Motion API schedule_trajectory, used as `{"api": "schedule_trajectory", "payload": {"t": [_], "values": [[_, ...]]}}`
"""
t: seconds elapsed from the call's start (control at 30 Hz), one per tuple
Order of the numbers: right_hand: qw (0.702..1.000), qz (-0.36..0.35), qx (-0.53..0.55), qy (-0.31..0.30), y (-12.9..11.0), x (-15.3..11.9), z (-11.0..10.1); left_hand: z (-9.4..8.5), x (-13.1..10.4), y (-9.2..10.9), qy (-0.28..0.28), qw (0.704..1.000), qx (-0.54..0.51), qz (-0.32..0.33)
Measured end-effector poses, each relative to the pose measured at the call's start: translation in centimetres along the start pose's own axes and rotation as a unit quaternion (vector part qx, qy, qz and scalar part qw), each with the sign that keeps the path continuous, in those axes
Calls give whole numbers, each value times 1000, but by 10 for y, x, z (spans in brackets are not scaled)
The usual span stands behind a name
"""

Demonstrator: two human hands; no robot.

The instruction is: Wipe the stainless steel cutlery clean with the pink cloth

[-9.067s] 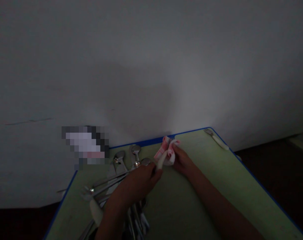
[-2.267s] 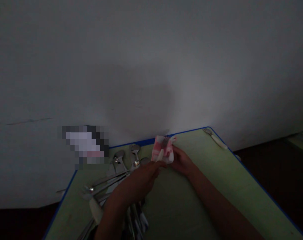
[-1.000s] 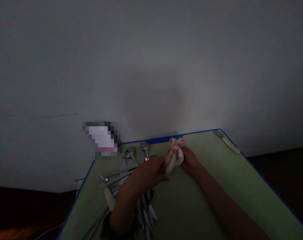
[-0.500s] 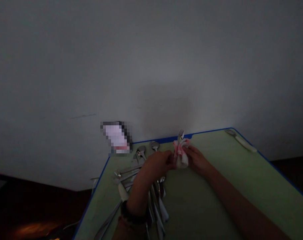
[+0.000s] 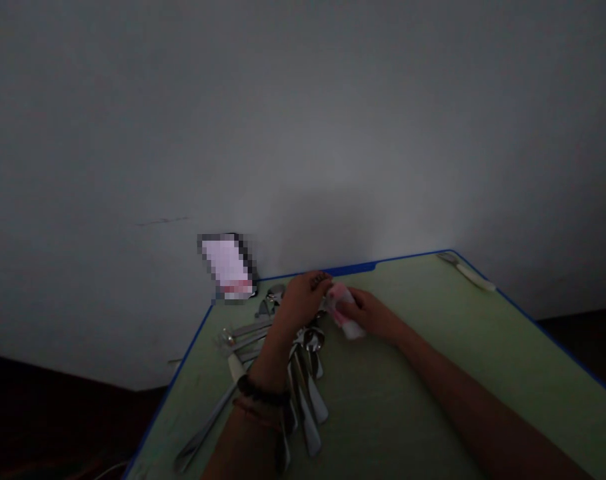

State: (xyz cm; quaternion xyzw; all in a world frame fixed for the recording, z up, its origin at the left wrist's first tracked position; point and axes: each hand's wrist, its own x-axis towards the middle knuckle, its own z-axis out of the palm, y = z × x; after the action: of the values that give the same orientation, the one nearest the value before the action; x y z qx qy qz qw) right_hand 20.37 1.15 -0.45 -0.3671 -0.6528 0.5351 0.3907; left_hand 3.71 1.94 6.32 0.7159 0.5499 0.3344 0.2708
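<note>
Your right hand (image 5: 370, 315) is closed around a bunched pink-and-white cloth (image 5: 343, 313), which sits low over the tabletop (image 5: 433, 373) near the middle of its far edge. The cloth looks wrapped around something, likely a piece of cutlery being wiped, though the dim light hides what is inside. Your left hand (image 5: 303, 298) meets the cloth from the other side, its fingers curled at the cloth's left end. Whether those fingers pinch the cloth itself or a handle poking out of it, you cannot tell from here. The two hands touch or nearly touch, a hold that would steady the bundle from both ends.

A dark beaded band circles your left wrist (image 5: 263, 393).

Just under and to the left of your left forearm lies a loose pile of spoons and other cutlery (image 5: 283, 360), metal handles fanned out toward the near-left edge of the tabletop. The pile is close beside your left hand, so any sideways move of that hand passes right over it.

Well apart, at the far-right corner of the tabletop, a single white-handled utensil (image 5: 470, 271) lies alone along the blue rim.

The tabletop is pale green with a blue border. Beyond its far-left corner a small blurred-out object (image 5: 227, 267) stands against the plain grey wall (image 5: 303, 133).
</note>
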Motion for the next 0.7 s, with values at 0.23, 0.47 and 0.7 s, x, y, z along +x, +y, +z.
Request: {"api": "schedule_trajectory", "payload": {"t": [0.23, 0.47, 0.7], "values": [[983, -73, -160, 47, 2, 2, 4, -1, 3, -3, 66, 995, -73, -3], [973, -105, -202, 47, -1, -1, 3, -13, 5, -10, 149, 971, -186, -16], [955, -111, -257, 94, -3, -2, 4, -8, 4, 0, 155, 956, -251, 3]]}}
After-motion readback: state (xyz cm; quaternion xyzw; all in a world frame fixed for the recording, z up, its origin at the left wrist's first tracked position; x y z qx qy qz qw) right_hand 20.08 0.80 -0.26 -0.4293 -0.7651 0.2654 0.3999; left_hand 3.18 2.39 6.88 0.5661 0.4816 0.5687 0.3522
